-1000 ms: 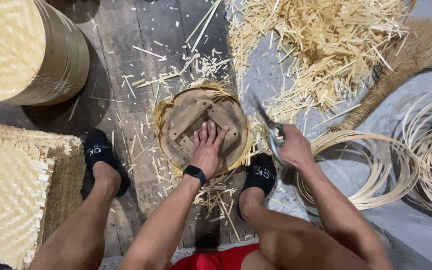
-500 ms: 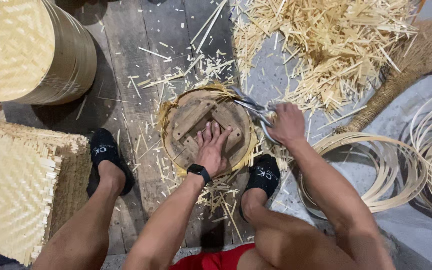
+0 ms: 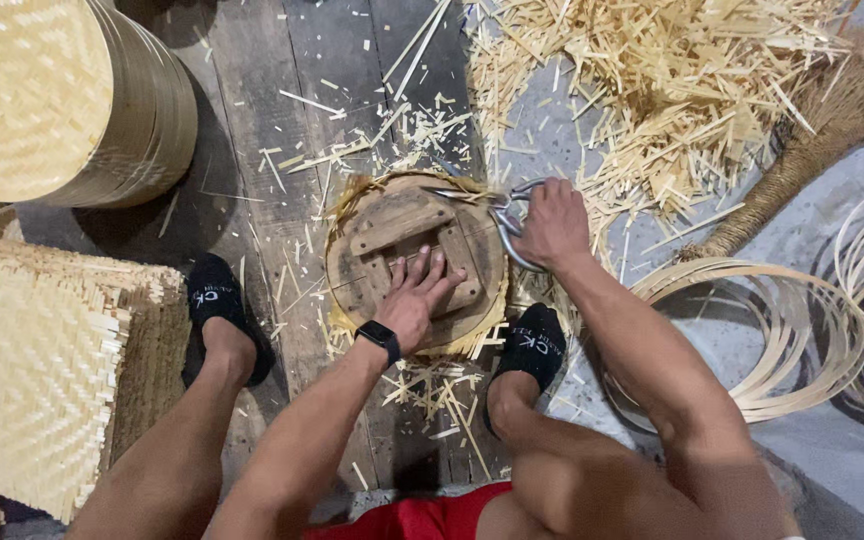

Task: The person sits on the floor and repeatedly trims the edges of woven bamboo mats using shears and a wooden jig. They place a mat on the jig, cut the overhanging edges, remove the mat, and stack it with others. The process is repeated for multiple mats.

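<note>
Shears [image 3: 492,215] now over wooden disc [image 3: 414,262]

My right hand [image 3: 552,222] hides the shears' [image 3: 497,215] grips; the wooden disc [image 3: 414,258] covers most of the woven mat [image 3: 344,205]. The frame's left edge crops the woven stack [image 3: 32,370].

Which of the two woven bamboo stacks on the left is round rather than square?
The upper one: the round stack of woven discs at the top-left corner, with a curved side wall. The stack of woven mats below it has straight frayed edges and a square corner.
</note>
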